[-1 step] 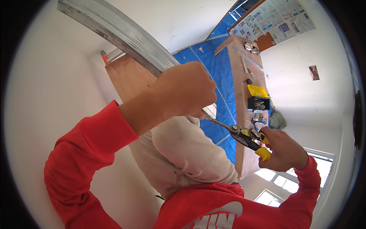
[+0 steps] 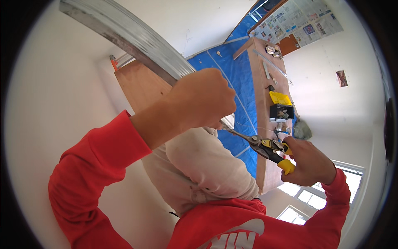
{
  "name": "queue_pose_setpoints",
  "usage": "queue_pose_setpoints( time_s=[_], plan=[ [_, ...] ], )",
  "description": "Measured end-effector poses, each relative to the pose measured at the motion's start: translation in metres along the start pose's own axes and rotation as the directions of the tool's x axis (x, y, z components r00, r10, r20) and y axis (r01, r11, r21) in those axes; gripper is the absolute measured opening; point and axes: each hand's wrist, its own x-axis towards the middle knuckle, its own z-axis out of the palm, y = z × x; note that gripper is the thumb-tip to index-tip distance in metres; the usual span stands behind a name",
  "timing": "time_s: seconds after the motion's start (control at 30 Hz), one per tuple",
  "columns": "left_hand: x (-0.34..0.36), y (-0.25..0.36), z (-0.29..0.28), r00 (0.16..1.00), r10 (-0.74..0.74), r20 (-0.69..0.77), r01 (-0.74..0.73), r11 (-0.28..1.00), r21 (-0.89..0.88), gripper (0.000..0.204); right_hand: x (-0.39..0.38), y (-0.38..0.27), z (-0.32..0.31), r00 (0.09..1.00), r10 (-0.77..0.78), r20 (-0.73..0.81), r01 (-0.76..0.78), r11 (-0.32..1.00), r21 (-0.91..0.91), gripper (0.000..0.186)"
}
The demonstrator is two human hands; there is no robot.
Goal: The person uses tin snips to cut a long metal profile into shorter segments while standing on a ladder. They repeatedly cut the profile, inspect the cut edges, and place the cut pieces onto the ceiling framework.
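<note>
Snips (image 2: pixel 265 149) — blue sheeting (image 2: pixel 242 83), bench (image 2: pixel 262 99), white walls (image 2: pixel 327 110)

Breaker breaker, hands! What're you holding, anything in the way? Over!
Left hand gripping silvery metal channel. Right hand holding yellow-and-black snips, tip by channel's near end. Left hand hides part of channel.

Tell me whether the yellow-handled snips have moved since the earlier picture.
No, not visibly: the snips in the right hand overlap the wooden bench at the same spot, with no clear shift either way.
</note>
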Motion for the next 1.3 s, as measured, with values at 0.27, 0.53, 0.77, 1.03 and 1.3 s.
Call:
queue_pose_setpoints(
  time_s=[0.27, 0.53, 0.77, 1.03, 1.3],
  plan=[
    [0.004, 0.017, -0.004, 0.985, -0.087, 0.146, 0.075, 0.993, 0.089, 0.039, 0.012, -0.019, -0.018, 0.992, 0.087, 0.097, -0.073, 0.987, -0.146, 0.059],
    [-0.006, -0.007, 0.006, 0.999, -0.046, 0.008, 0.047, 0.996, -0.071, 0.049, 0.027, -0.009, -0.029, 0.990, 0.073, 0.123, -0.069, 0.997, -0.037, 0.057],
    [-0.001, -0.008, 0.007, 0.992, -0.082, 0.094, 0.090, 0.992, -0.087, 0.044, 0.022, -0.006, -0.017, 0.992, 0.019, -0.123, -0.038, 0.987, -0.156, 0.049],
    [0.011, 0.031, 0.013, 0.971, -0.106, 0.212, 0.041, 0.956, 0.292, 0.026, 0.016, -0.034, -0.049, 0.996, 0.083, 0.012, -0.069, 0.892, -0.446, 0.047],
    [0.000, -0.024, 0.026, 0.956, 0.122, -0.267, -0.071, 0.979, 0.191, 0.058, 0.067, 0.070, -0.038, 0.874, -0.105, 0.474, -0.051, 0.951, 0.305, 0.043]
  ],
)
